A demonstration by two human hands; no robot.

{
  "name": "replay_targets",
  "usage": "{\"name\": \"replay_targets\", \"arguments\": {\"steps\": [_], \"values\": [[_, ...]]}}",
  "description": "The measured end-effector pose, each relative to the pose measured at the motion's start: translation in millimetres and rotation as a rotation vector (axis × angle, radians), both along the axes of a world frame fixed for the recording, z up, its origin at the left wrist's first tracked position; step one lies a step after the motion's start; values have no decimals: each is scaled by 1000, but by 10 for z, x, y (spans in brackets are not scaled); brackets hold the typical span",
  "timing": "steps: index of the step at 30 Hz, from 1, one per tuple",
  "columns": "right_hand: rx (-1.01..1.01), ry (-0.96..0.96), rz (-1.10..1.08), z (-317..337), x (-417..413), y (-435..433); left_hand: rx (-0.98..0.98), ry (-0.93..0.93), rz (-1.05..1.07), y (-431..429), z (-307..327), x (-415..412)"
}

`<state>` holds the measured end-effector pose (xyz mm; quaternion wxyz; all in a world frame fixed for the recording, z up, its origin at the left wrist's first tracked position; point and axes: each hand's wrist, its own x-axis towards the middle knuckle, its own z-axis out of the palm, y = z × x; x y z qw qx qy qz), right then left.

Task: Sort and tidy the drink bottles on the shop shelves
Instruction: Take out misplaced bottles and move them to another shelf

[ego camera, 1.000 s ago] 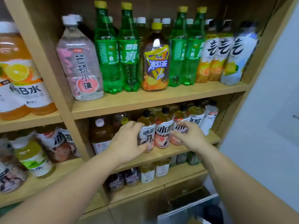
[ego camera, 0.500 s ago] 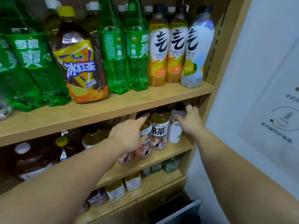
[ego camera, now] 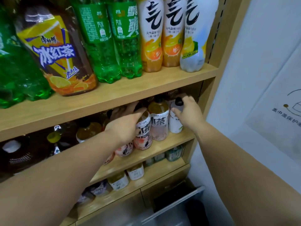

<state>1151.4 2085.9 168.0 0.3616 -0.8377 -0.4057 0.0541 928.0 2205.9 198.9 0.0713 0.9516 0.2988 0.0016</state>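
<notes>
On the middle shelf (ego camera: 175, 141) stands a row of small tea bottles with white labels. My right hand (ego camera: 189, 114) grips the neck of the white black-capped bottle (ego camera: 175, 123) at the row's right end. My left hand (ego camera: 126, 123) lies against a peach-labelled tea bottle (ego camera: 143, 136), fingers stretched back between the bottle tops, palm on its shoulder. Between the two hands stands an amber tea bottle (ego camera: 158, 121), upright and untouched.
The upper shelf (ego camera: 114, 95) carries a large iced-tea bottle (ego camera: 55, 57), green soda bottles (ego camera: 114, 46), two orange sparkling-water bottles (ego camera: 153, 38) and a white one (ego camera: 193, 39). Lower shelf bottles (ego camera: 135, 172) sit below. An open drawer (ego camera: 177, 201) juts out low. A white wall (ego camera: 260, 79) is right.
The view has closed in on the shelf's right end. My right hand has shifted onto the white bottle's neck and closed there; my left hand has slid right along the tea bottles.
</notes>
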Motion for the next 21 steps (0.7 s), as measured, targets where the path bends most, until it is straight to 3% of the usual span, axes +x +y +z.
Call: {"name": "replay_targets", "arguments": {"steps": [7,13,15,21], "values": [[110,33,55,-47,-272,-306,73,26,-13,-135,84,-66],[233,76,-26,-21,-615,-657,232,-176,-134,-482,-42,-250],[235,73,-24,64,-757,-735,149,-240,-173,-605,-95,-306],[199,49,181,563,-1309,-796,-362,-476,-98,-891,-57,-552]]}}
